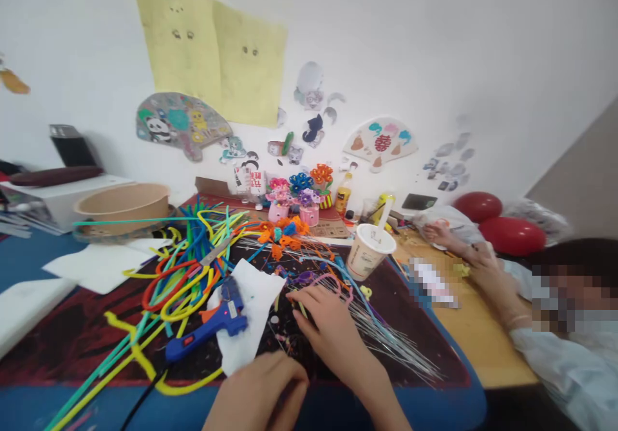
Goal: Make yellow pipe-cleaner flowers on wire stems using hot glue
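Note:
My left hand [263,386] is low at the front edge of the mat, its fingers curled under; what they hold, if anything, is hidden. Just beyond it, my right hand [328,318] pinches a thin yellow-green piece [302,309] between thumb and fingers, too small to name surely. To the left a blue glue gun [207,331] with an orange tip lies partly on a white paper sheet [253,289]. Beside my right hand are a pink bent pipe cleaner [333,279] and a spread of thin wires [396,341]. Small scraps dot the dark mat [425,347].
Coloured pipe cleaners [193,276] heap up on the left, near a tan basin [123,200]. A paper cup [369,250] with a straw stands beyond my right hand. Fuzzy flowers [302,183] in pots stand behind. At right, a co-worker's hands [483,263] work at a wooden table [463,321].

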Tool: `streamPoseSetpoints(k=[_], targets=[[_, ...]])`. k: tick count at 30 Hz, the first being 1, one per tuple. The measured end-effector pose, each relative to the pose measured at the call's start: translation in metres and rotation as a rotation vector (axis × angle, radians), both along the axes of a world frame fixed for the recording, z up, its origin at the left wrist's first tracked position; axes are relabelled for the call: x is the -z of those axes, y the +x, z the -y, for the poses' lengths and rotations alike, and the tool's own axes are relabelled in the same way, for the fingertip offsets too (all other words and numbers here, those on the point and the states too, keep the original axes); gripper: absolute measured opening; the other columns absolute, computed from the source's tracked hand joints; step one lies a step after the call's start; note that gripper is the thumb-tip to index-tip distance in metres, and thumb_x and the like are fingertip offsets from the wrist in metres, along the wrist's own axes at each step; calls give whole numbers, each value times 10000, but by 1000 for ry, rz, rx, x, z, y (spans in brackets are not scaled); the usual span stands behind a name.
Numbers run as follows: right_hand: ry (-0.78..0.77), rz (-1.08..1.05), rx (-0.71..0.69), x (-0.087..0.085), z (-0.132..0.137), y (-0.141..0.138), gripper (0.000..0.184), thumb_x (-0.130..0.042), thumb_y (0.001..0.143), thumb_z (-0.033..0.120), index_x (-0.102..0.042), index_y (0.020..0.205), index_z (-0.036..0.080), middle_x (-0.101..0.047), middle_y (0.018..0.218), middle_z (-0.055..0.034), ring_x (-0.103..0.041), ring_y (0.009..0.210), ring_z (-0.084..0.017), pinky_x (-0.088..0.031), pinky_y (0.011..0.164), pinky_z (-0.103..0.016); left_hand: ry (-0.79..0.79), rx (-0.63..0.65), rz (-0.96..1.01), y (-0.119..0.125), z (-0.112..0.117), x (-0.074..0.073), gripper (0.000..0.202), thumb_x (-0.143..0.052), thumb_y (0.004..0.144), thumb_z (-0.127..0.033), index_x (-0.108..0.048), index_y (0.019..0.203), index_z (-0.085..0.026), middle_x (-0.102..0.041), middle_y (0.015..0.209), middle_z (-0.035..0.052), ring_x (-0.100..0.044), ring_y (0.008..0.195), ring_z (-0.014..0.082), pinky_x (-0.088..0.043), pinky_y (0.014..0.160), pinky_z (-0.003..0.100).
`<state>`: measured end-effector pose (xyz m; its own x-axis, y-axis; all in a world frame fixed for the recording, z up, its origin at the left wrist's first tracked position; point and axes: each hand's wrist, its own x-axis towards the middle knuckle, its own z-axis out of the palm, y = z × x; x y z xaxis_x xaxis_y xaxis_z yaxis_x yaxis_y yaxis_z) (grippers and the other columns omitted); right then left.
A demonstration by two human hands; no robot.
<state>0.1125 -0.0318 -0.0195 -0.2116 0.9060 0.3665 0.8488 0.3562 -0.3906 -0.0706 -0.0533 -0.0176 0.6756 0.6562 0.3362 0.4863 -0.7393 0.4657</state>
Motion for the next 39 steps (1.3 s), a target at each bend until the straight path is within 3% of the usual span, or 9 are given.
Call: streamPoseSetpoints(k=[3,5,11,16,20,24,27,32,39], targets=[[8,13,-16,2,-8,-15,218,-523,952,176,-673,1089,257,-725,1054,-53,-634,929,-261,-480,797,-390,132,-302,55,-22,-13,-4,197,-469,935,-236,-663,923,-263,-741,903,0,-718,837,160,-542,721,215],[21,0,-25,0,-13,-20,202,-505,971,195,-689,1030,254,-735,991,-41,-639,895,-245,-472,783,-370,163,-419,16,-38,-23,-4,231,-444,947,-283,-673,924,-265,-740,938,18,-718,888,187,-564,739,261],[29,17,73,-15,-35,-8,214,-492,983,216,-698,931,233,-739,945,-31,-667,865,-207,-470,773,-313,156,-512,-88,-75,-43,-1,272,-455,917,-338,-711,922,-245,-763,974,55,-733,916,237,-603,783,354],[2,99,145,-37,-61,9,196,-530,955,212,-704,866,218,-730,886,-32,-680,850,-218,-479,748,-311,144,-522,-83,-93,-56,0,284,-467,912,-367,-724,956,-256,-777,994,50,-742,923,226,-594,846,343],[-27,165,204,-49,-85,18,192,-534,942,189,-679,1067,202,-702,1099,-78,-632,1072,-256,-466,894,-352,115,-558,-73,-94,-60,-11,308,-448,898,-393,-729,902,-268,-783,947,44,-746,909,234,-600,830,360],[-108,227,274,-43,-115,22,487,-656,864,194,-539,1330,114,-612,1264,-190,-540,1218,-341,-429,988,-425,70,-559,-85,-93,-64,-26,324,-425,875,-389,-725,829,-276,-787,894,39,-754,864,234,-609,789,353],[-194,264,316,-34,-136,24,680,-770,783,201,-476,1384,76,-564,1322,-218,-518,1243,-364,-421,1021,-473,46,-561,-88,-94,-72,-32,334,-417,878,-410,-720,811,-288,-786,888,34,-756,850,236,-612,777,354],[-328,272,398,-27,-164,27,344,-616,948,314,-575,1258,168,-600,1278,-101,-620,1101,-263,-520,924,-488,49,-500,-57,-93,-86,-32,307,-458,887,-436,-725,823,-300,-783,866,13,-756,828,219,-612,747,313],[-416,169,403,-18,-181,37,324,-619,950,303,-582,1243,168,-617,1239,-94,-647,1041,-244,-559,859,-441,13,-452,11,-89,-91,-40,301,-456,878,-404,-727,803,-297,-777,827,14,-753,787,210,-601,714,293]])
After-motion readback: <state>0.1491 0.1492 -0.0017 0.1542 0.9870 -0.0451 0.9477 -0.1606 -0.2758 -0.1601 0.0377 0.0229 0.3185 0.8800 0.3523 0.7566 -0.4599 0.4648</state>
